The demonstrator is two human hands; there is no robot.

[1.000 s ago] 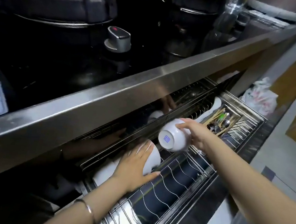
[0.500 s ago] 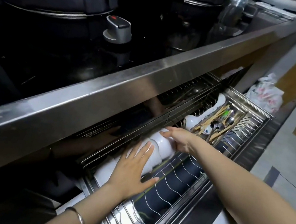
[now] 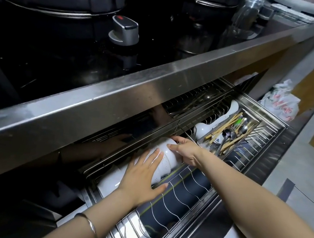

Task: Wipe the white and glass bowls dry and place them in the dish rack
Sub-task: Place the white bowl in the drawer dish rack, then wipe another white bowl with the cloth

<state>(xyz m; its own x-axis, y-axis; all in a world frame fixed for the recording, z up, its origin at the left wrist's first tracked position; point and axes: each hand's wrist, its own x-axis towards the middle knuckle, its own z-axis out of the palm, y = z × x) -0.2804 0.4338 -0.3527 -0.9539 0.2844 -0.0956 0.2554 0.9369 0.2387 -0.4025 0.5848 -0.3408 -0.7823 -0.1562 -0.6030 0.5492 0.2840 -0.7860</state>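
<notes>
White bowls (image 3: 169,158) lie nested on their sides in the back row of the pull-out wire dish rack (image 3: 183,184) below the counter. My right hand (image 3: 184,151) grips the rightmost white bowl at its rim, thumb over the top. Flat against the bowls to its left rests my left hand (image 3: 142,178), fingers spread, a thin bangle on the wrist. The rest of the stack is partly hidden under my left hand and the counter edge. No glass bowl shows in the rack.
The steel counter edge (image 3: 127,95) overhangs the rack's back row. A cutlery basket (image 3: 229,136) with chopsticks and spoons sits to the right, white dishes behind it. A stove knob (image 3: 124,31) and dark pots are on the hob above. A plastic bag (image 3: 280,103) lies far right.
My right hand brought the white bowl down and left from above the rack and pressed it onto the stacked bowls. My left hand stayed flat on the stack.
</notes>
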